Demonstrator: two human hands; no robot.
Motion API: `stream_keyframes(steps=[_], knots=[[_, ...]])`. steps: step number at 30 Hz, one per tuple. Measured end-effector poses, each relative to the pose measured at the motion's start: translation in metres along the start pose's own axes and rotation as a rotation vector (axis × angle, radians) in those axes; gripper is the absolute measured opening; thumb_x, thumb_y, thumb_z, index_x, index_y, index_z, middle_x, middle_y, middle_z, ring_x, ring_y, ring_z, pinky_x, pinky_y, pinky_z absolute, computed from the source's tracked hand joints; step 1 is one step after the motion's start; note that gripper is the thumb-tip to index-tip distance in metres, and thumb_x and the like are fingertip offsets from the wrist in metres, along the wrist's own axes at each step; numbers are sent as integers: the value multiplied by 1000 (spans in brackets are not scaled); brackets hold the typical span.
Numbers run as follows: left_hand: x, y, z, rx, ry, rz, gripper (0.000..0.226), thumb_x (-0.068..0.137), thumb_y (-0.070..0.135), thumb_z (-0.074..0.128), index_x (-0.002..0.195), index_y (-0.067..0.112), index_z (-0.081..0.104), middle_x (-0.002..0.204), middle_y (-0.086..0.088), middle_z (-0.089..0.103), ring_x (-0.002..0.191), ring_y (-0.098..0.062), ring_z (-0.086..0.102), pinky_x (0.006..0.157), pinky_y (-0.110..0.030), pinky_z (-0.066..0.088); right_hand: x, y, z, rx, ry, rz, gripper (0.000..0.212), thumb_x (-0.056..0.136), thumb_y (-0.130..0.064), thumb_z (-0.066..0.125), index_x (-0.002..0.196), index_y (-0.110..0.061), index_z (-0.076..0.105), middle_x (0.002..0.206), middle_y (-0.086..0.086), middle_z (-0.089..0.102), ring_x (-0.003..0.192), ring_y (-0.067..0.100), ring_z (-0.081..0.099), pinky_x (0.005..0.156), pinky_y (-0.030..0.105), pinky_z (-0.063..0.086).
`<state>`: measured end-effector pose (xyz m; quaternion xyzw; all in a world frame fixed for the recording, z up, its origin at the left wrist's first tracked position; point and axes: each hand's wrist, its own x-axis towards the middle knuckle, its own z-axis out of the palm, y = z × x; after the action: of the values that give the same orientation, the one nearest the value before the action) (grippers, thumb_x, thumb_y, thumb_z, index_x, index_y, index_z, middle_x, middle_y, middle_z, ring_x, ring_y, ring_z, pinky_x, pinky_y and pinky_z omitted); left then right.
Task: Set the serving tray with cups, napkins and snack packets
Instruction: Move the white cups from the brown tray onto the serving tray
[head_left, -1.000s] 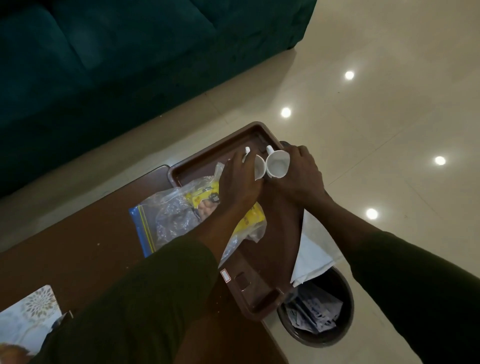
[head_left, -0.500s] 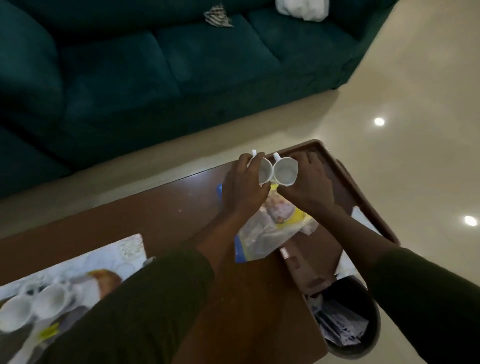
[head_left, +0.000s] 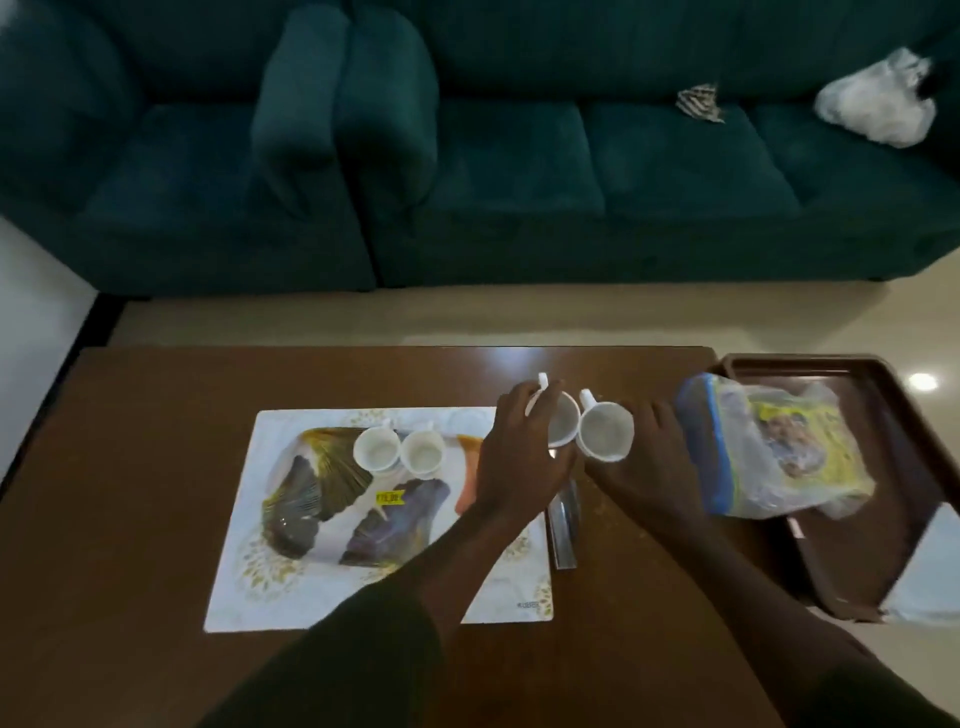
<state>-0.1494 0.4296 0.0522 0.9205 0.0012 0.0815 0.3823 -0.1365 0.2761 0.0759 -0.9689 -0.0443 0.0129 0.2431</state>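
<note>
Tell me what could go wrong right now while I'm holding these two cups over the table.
1. The left hand and right hand each hold a white cup, the left cup and right cup nearly touching; they could knock together.
2. The tray overhangs the table edge, so extra weight might tip it.
3. The snack bag fills much of the tray, leaving little room for cups.

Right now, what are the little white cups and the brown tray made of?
The two cups on the placemat look like glazed ceramic, or maybe plastic: smooth, plain white, thick rims. The tray looks like moulded plastic: even brown, rounded raised rim, dull sheen. Blur leaves both uncertain.
</note>
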Motion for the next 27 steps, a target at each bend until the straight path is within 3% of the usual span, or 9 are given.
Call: stream_keyframes(steps=[5, 12, 15, 20, 27], knots=[[-48, -77, -58, 63, 66, -115, 67, 75, 36, 70, 138, 29, 47, 138, 1, 49, 127, -18, 47, 92, -31, 52, -27, -72, 66, 104, -110, -56, 66, 64, -35, 83, 120, -17, 54, 120, 1, 56, 108, 17, 52, 80, 23, 40], [-107, -132, -74, 175, -38, -269, 62, 78, 37, 74, 135, 22, 54, 137, -7, 55, 121, -26, 57, 84, -38, 58, -64, -92, 126, 108, -290, 9, 85, 74, -41, 75, 143, -21, 30, 147, -2, 40, 132, 18, 44, 105, 33, 45], [-124, -159, -72, 231, -40, -321, 60, 77, 31, 77, 132, 17, 58, 129, -10, 58, 115, -29, 61, 77, -39, 57, -72, -92, 148, 119, -274, -16, 74, 73, -34, 76, 135, -14, 40, 136, 4, 49, 122, 21, 51, 94, 32, 50], [-127, -176, -69, 195, -58, -389, 64, 78, 32, 76, 136, 18, 52, 134, -8, 53, 121, -27, 54, 84, -42, 56, -72, -92, 166, 101, -264, 9, 69, 73, -38, 78, 129, -12, 48, 132, 6, 53, 117, 19, 53, 94, 33, 49], [-118, -180, -66, 176, -112, -443, 71, 79, 32, 77, 140, 13, 47, 141, -11, 51, 127, -28, 52, 94, -42, 52, -73, -97, 180, 102, -376, 126, 81, 70, -46, 79, 133, -13, 41, 134, 6, 51, 118, 19, 54, 94, 32, 49]])
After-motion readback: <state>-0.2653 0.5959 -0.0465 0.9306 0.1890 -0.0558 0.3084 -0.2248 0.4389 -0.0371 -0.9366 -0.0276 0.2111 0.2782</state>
